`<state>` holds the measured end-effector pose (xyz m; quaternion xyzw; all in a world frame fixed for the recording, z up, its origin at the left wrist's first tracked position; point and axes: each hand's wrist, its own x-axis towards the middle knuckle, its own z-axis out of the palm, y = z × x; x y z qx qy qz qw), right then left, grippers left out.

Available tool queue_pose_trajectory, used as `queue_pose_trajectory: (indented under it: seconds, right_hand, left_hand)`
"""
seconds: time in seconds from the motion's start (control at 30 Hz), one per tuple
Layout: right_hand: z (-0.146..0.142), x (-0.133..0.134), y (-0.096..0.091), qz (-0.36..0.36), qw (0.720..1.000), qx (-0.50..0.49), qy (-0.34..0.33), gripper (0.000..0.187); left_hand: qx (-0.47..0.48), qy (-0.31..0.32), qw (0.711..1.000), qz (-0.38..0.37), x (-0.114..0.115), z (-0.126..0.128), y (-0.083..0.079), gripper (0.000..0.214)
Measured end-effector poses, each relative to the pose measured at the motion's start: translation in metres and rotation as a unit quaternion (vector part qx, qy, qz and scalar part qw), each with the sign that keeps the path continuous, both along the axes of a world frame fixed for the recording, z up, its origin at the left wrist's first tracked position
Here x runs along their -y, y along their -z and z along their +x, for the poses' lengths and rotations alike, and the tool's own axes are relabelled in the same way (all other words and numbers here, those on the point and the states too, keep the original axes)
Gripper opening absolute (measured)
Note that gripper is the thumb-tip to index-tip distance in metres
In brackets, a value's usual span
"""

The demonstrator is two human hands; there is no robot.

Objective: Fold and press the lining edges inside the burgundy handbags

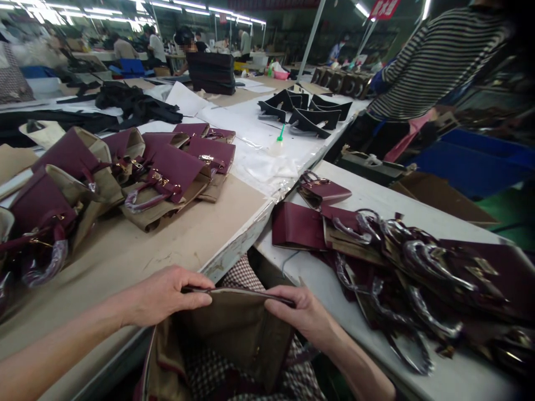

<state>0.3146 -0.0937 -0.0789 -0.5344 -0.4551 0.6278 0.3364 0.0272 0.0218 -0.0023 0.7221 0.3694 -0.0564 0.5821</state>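
A handbag [234,317] with a tan lining and dark burgundy edges rests over my checkered lap, its inside facing me. My left hand [165,295] pinches the left end of its upper edge between thumb and fingers. At the right end of that same edge, my right hand [298,312] grips it, thumb on the lining side. The edge is stretched nearly straight between both hands. The bag's outer side and lower part are mostly hidden.
Burgundy handbags [173,172] with wrapped handles lie on the left table [200,228]. More bags [376,250] are heaped on the right table [305,273]. A green-tipped glue bottle [278,145] stands near black panels [315,120]. A person in a striped top [443,61] stands at right.
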Motion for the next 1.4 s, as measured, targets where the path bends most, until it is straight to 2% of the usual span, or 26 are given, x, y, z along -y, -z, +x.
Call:
queue_pose_trajectory:
  seconds: [0.1,0.17,0.27,0.33,0.43,0.53,0.63,0.83,0.9,1.0,1.1,1.3,1.4]
  right_hand:
    - [-0.002,-0.005,-0.008,0.047,0.992,0.115,-0.014,0.022]
    - [-0.004,-0.011,-0.018,0.091,0.977,0.183,-0.062,0.020]
    - [-0.008,-0.022,-0.036,0.169,0.937,0.254,-0.168,0.025]
    - [-0.015,-0.030,-0.044,0.207,0.908,0.293,-0.216,0.028]
    - [-0.029,-0.040,-0.047,0.230,0.876,0.344,-0.247,0.026]
    - [-0.041,-0.047,-0.045,0.239,0.864,0.363,-0.255,0.022]
    - [-0.046,-0.050,-0.044,0.240,0.872,0.347,-0.247,0.019]
    - [-0.046,-0.054,-0.044,0.201,0.919,0.233,-0.247,0.020]
    - [-0.046,-0.056,-0.043,0.170,0.937,0.179,-0.249,0.020]
    - [-0.043,-0.058,-0.042,0.086,0.960,0.092,-0.252,0.022]
    - [-0.035,-0.058,-0.042,0.013,0.967,0.040,-0.251,0.029]
    - [-0.019,-0.055,-0.037,-0.005,0.955,0.133,-0.265,0.019]
    - [-0.019,-0.054,-0.035,0.011,0.951,0.150,-0.270,0.017]
  left_hand:
    - [-0.007,0.005,1.000,0.013,0.000,0.000,0.002,0.037]
    - [-0.012,0.010,1.000,0.020,0.000,0.001,0.005,0.036]
    - [-0.021,0.017,0.999,0.025,0.000,0.002,0.008,0.033]
    - [-0.026,0.018,0.999,0.027,0.000,0.003,0.008,0.031]
    - [-0.030,0.016,0.999,0.035,-0.001,0.003,0.009,0.028]
    - [-0.019,0.019,0.998,0.051,-0.001,0.001,0.011,0.027]
    - [-0.009,0.016,0.998,0.056,-0.002,-0.001,0.013,0.029]
    - [-0.013,0.015,0.998,0.056,-0.004,-0.005,0.013,0.029]
    - [-0.013,0.020,0.998,0.054,-0.004,-0.007,0.012,0.027]
    - [-0.013,0.015,0.999,0.048,-0.003,-0.009,0.012,0.025]
    - [-0.018,0.007,0.999,0.047,-0.002,-0.011,0.013,0.027]
    - [-0.028,0.014,0.999,0.041,-0.004,-0.007,0.016,0.030]
    - [-0.022,0.016,0.999,0.037,-0.005,-0.006,0.017,0.032]
